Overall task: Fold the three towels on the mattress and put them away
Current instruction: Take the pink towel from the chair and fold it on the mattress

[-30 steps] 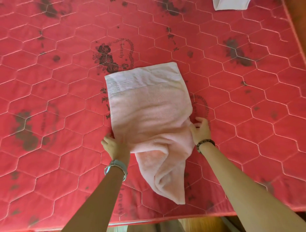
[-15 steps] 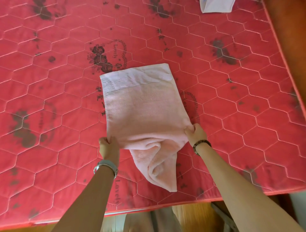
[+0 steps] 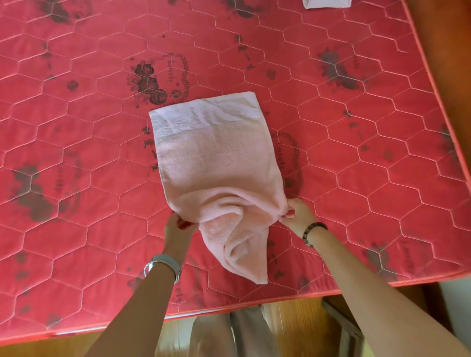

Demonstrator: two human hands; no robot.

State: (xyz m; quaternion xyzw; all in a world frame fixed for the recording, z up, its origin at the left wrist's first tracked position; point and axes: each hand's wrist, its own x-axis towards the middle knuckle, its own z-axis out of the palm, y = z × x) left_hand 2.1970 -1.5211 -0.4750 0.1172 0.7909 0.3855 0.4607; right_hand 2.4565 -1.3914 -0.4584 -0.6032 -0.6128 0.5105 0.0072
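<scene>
A warm orange wooden floor [image 3: 300, 328] is seen past the near edge of the red quilted mattress [image 3: 76, 114]; a dark brown wooden panel [image 3: 448, 63] (softly lit) is set along its right side.

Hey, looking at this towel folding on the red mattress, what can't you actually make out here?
Head view only:
- The white cloth: cut off by the top edge, so whether it is folded cannot be told.
- A third towel: outside the frame, if there.
- Fingertips of the left hand: hidden under the pink towel.
- Layer count of the pink towel: hidden by its bunched near end.
</scene>
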